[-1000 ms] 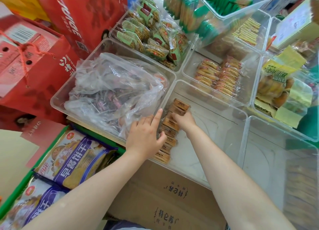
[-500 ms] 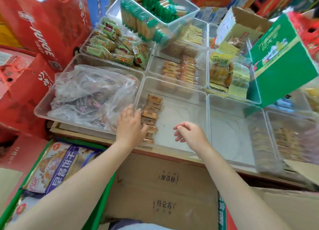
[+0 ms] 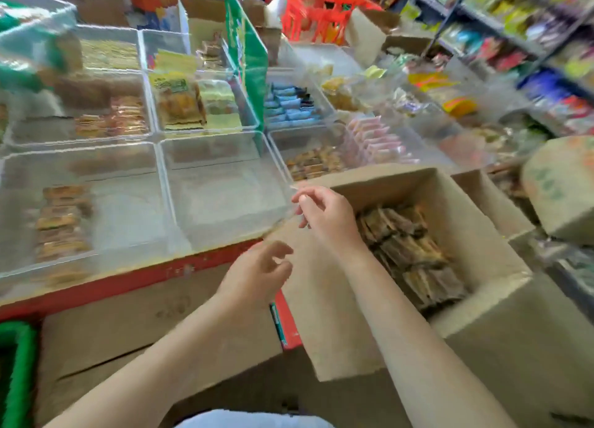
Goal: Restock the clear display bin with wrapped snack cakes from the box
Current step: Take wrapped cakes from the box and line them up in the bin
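The clear display bin sits at the left, with a column of brown wrapped snack cakes along its left side. An open cardboard box at the right holds several more wrapped cakes. My right hand hovers over the box's left edge, fingers loosely curled and holding nothing. My left hand hangs lower, in front of the red shelf edge, fingers relaxed and holding nothing. The picture is blurred by motion.
A second clear bin stands between the cake bin and the box. Behind are bins of other snacks, a green carton flap and a red basket. Shelves of goods run along the right. A closed carton is below.
Both hands have left the cakes in the bin and swung right toward the cardboard box. The view has turned right, bringing the box and the shelves into sight.
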Action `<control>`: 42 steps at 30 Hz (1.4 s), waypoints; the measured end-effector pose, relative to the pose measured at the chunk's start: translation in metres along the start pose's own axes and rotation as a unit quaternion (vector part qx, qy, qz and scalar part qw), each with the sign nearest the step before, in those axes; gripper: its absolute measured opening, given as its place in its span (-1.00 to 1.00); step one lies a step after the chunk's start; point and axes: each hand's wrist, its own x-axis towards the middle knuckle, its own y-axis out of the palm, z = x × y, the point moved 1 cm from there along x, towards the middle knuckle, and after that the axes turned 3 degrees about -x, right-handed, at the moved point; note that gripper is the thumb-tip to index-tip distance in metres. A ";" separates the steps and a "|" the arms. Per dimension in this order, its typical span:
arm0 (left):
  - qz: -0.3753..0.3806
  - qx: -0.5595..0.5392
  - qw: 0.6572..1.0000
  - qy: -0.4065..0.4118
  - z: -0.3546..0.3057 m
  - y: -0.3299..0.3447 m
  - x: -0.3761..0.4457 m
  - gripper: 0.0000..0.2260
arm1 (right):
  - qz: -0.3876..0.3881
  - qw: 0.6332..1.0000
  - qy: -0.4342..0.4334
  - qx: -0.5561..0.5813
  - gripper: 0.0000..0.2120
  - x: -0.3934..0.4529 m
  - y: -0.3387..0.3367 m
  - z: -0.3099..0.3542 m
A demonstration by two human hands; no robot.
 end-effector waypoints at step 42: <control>-0.032 -0.184 0.981 -0.053 -0.041 0.135 0.023 -0.12 | 0.231 0.852 0.007 -0.470 -0.54 0.068 -0.038 -0.257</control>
